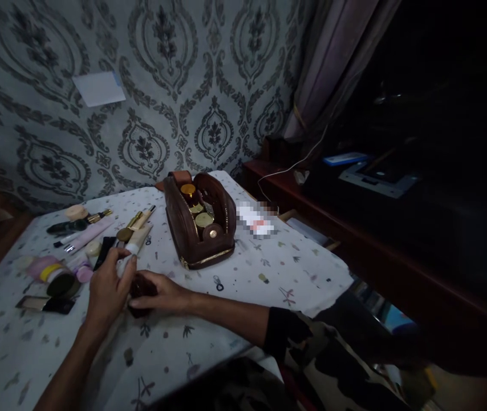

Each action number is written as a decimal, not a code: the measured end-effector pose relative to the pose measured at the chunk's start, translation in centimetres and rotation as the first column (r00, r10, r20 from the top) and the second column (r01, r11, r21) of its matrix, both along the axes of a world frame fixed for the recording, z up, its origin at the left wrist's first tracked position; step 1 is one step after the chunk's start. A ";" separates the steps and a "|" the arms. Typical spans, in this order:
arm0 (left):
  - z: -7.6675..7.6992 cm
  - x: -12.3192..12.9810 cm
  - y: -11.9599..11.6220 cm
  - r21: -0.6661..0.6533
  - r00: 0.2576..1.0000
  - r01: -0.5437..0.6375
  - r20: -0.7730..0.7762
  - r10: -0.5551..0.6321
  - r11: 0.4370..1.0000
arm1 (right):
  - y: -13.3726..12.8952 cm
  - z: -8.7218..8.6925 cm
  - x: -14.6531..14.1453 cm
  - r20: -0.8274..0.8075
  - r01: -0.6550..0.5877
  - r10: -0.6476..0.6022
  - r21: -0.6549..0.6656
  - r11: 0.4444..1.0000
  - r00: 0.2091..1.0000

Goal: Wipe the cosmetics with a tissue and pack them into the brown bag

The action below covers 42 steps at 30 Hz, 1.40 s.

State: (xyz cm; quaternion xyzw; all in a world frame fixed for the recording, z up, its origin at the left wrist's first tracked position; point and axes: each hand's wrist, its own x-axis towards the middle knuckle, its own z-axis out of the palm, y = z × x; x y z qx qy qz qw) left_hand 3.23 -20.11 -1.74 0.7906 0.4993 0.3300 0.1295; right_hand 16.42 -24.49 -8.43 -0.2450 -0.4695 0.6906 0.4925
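My right hand (pixel 164 290) is wrapped round a dark reddish-brown object (pixel 144 285), perhaps a small bottle, low over the table. Close against it on the left, my left hand (pixel 113 279) has its fingers curled round something pale and mostly hidden. Just beyond those fingers lies a cream tube (pixel 139 237). Behind my hands stands a brown leather toiletry bag (pixel 196 251), unzipped, with a gold-capped bottle (pixel 188 193) and a round gold-lidded container (pixel 204 220) inside.
Cosmetics lie left of my hands: a pink bottle with a yellow band (pixel 51 271), a lilac tube (pixel 92 233), a dark flat case (pixel 47 304) and several others. A patterned cloth (pixel 243 285) covers the table. A dark red desk (pixel 281 185) stands at right, with a white cable (pixel 299 164).
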 end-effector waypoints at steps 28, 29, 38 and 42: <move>-4.1 0.8 -2.3 0.087 0.979 0.179 0.081 -0.186 0.980 | -0.4 0.7 -0.1 -0.215 0.135 -0.214 -0.329 0.935 0.953; -4.3 0.8 -2.4 0.127 0.983 0.181 0.019 -0.185 0.975 | -0.4 0.8 -0.1 -0.218 0.119 -0.203 -0.343 0.932 0.955; -4.2 0.6 -2.8 0.154 0.978 0.198 0.037 -0.206 0.968 | -0.7 1.7 0.2 -0.198 0.033 -0.097 -0.303 0.952 0.975; -3.5 0.2 -2.6 0.066 0.967 0.154 0.193 -0.164 0.986 | -0.9 1.4 0.1 -0.103 0.054 -0.091 -0.313 0.948 0.991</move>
